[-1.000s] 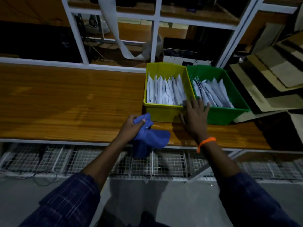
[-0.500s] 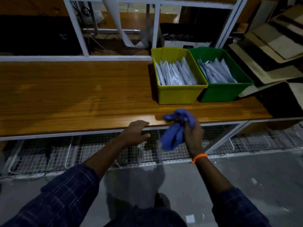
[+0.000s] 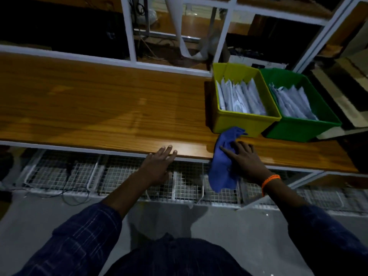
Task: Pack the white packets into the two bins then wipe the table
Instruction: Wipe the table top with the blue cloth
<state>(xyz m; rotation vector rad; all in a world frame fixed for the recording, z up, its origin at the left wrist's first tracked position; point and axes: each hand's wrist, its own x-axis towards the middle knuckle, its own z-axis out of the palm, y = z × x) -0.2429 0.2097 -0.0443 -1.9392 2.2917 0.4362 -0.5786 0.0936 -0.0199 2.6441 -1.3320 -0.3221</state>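
My right grip [image 3: 246, 161] lies spread flat, fingers straight, pressing the crumpled blue cloth [image 3: 222, 174] onto the long brown wooden surface [image 3: 99, 108] at its front edge. About half the cloth hangs over that edge. My left grip [image 3: 157, 166] is relaxed and holds nothing, its fingertips touching the front lip.

The white paper packets [image 3: 239, 96] stand in the 2 bins, the yellow plastic bin [image 3: 237, 125] and the green plastic bin [image 3: 298, 131] touching it, so I judge packing done and wiping about to begin.

The cloth is soft, light and limp. It will bunch under a push, so I would gather the hanging half up and press from the top with a flat palm.

The yellow bin sits just beyond my fingers and looks light enough to slide if bumped. Open room runs leftward along the bare wood, bounded behind by the white metal frame [image 3: 127, 62].
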